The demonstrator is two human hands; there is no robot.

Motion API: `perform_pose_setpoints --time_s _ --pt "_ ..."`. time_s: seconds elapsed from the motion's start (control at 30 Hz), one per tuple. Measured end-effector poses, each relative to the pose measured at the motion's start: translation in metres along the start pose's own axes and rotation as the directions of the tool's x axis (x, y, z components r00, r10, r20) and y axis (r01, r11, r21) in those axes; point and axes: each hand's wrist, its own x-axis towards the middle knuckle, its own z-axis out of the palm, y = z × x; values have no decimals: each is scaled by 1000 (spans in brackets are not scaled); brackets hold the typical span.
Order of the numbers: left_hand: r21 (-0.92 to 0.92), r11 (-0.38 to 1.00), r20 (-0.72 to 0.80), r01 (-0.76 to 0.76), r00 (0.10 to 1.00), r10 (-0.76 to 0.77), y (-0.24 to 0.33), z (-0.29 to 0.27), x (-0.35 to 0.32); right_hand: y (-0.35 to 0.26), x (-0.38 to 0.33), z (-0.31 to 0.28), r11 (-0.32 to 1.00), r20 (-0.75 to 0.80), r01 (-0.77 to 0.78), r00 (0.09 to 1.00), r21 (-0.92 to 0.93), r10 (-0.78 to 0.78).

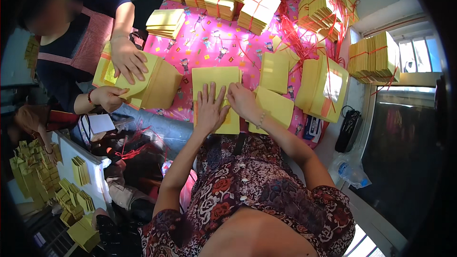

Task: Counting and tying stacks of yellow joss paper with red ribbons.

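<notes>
A yellow paper sheet (216, 76) lies in front of me on the pink patterned tablecloth (216, 31). My left hand (211, 110) rests flat on it with the fingers spread. At the sheet's right edge my right hand (243, 100) has its fingers curled and pressed together on the paper. Under my right wrist, another yellow sheet (277, 109) lies at a slant. More yellow paper (274, 72) is just beyond it, and a thick yellow paper stack (316, 85) with an orange strip stands further right.
Across to the left, a co-worker's hands (128, 62) handle yellow paper (162, 85). Tied yellow bundles (259, 9) and loose red ties (295, 31) fill the table's back. On the right are a black case (349, 131) and a clear plastic bottle (354, 173).
</notes>
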Motion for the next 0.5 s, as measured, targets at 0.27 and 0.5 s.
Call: perform_pose_setpoints --time_s 0.27,0.5 --pt "-44 999 44 -23 999 25 -2 -5 2 16 -5 23 996 -121 88 989 32 -83" --pt "-92 985 120 -143 981 154 -40 -33 -18 16 -6 18 998 -70 63 996 25 -61"
